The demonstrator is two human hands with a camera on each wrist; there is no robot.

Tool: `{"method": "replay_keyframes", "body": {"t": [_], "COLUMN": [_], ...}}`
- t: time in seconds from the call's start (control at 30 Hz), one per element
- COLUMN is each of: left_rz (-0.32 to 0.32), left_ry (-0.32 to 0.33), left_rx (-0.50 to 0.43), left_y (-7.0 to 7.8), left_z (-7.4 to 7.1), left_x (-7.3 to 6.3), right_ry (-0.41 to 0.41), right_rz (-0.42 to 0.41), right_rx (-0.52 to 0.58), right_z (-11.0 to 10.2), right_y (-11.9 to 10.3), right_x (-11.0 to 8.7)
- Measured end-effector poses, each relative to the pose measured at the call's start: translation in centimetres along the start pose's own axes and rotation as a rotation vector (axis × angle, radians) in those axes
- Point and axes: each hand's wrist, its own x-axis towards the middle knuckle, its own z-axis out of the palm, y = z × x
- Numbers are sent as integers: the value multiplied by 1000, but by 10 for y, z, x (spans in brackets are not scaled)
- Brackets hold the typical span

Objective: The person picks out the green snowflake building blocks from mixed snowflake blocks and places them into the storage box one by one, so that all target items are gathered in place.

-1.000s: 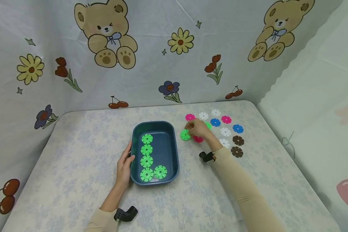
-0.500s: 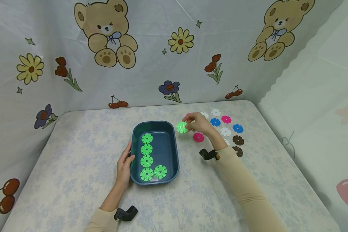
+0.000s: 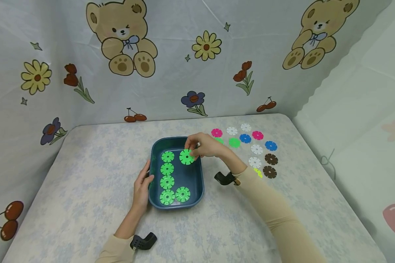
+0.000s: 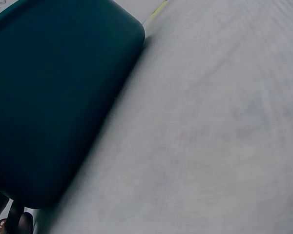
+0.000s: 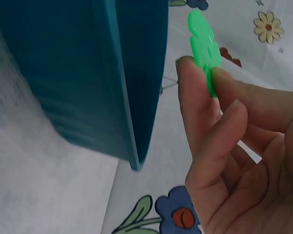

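Note:
A dark blue plastic tray stands on the table. My left hand holds its left wall, thumb at the rim and fingers along the outside; in the left wrist view those fingers show at the tray's lower corner. Inside lie several green snowflake discs, a column down the left side plus one at the near right. Over the tray's far right part, my right hand pinches another green snowflake disc between thumb and fingertips, its face tilted up.
Right of the tray, loose discs lie on the table: green, blue, pink, white, brown and a partly covered yellow one. A printed cloth hangs behind the table.
My right hand has lifted the green snowflake disc off the table and carried it left over the tray. My left hand has stayed at the tray's side.

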Motion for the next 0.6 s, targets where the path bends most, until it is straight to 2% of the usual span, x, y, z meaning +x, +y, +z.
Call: {"method": "replay_keyframes", "body": {"t": [0.13,0.3,0.6], "left_rz": [-3,-1,16], "left_ry": [1,2,-3], "left_rx": [4,5,11], "left_y": [-1,-1,-2], "left_z": [0,0,0], "left_x": [0,0,0], "right_ry": [-83,-148,-204], "right_rz": [13,12,72], "right_rx": [-68,-121,-247], "right_z": [12,24,42], "right_y": [-4,-5,-5], "right_x": [7,15,25]}}
